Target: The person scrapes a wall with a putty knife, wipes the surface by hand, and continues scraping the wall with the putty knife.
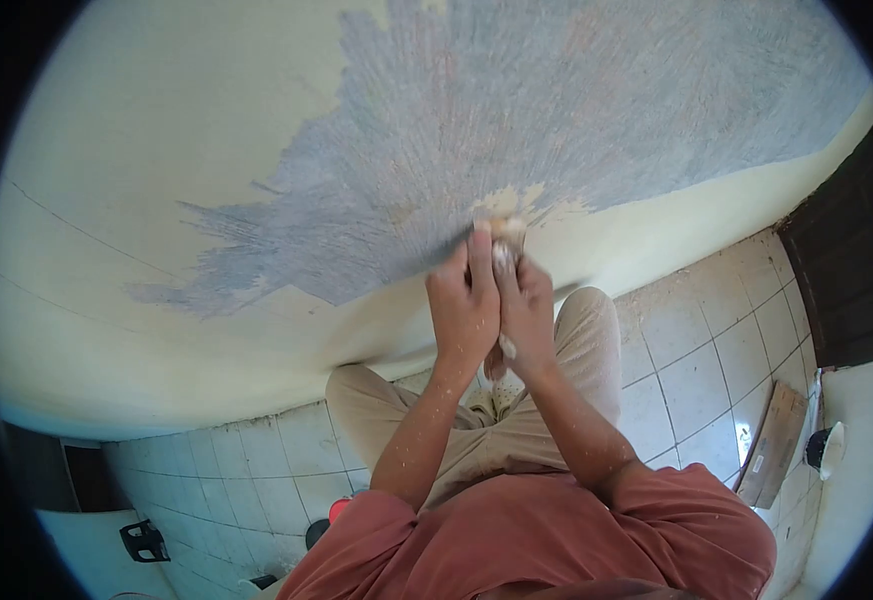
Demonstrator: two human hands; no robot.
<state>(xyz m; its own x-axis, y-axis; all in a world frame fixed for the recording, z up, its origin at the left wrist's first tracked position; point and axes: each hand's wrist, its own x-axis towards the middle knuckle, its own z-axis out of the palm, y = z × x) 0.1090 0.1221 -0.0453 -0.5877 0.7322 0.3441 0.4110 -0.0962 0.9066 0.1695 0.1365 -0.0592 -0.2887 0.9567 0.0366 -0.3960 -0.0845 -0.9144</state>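
Pale wall [176,130] bears streaked grey-blue patch [436,130]. Left hand [464,303] and right hand [526,310] closed around one tool [501,229] at patch edge; blurred, possibly a scraper.

The pale wall [171,130] looks matt and smooth where untouched, its finish like paint or plaster. The greyish patch [556,110] across it is rough and matt, raked with fine fanning streaks and ragged along its edge. The held tool [501,229] is too blurred for its material to be told. Floor tiles [696,390] look hard, smooth and slightly glossy, with thin, dark joints. The plank [778,440] appears to be worn, dull wood. Shirt [516,530] and trousers [588,330] are soft, matt cloth, creased in folds. The dark stool [143,541] looks like moulded plastic.
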